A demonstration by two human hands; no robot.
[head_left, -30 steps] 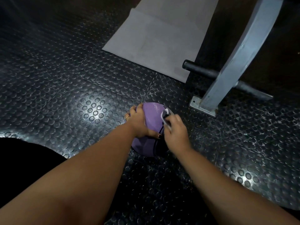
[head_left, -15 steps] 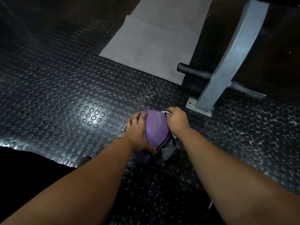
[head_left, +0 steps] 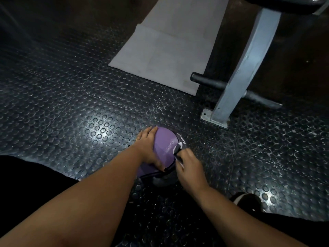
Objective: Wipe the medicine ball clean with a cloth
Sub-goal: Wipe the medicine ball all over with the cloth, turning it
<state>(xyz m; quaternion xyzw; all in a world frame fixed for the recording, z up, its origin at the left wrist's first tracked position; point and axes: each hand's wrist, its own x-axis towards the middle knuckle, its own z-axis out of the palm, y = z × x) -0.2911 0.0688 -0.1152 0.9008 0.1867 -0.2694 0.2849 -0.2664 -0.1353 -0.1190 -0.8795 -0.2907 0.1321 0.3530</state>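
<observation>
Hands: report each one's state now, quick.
Left hand: open, fingers flat on the ball.
Right hand: closed, gripping the cloth against the ball.

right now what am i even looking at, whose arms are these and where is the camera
There is no machine here. These are a person's two bare arms, and all three pictures come from one camera worn on their head, looking forward and down.

The left hand lies over the left side of a purple medicine ball, steadying it on the black studded rubber floor. The right hand grips a small cloth, held against the ball's right side.

Farther off lie a grey mat and the grey metal leg of some gym equipment, with a dark bar crossing it. A dark shoe shows at lower right.
</observation>
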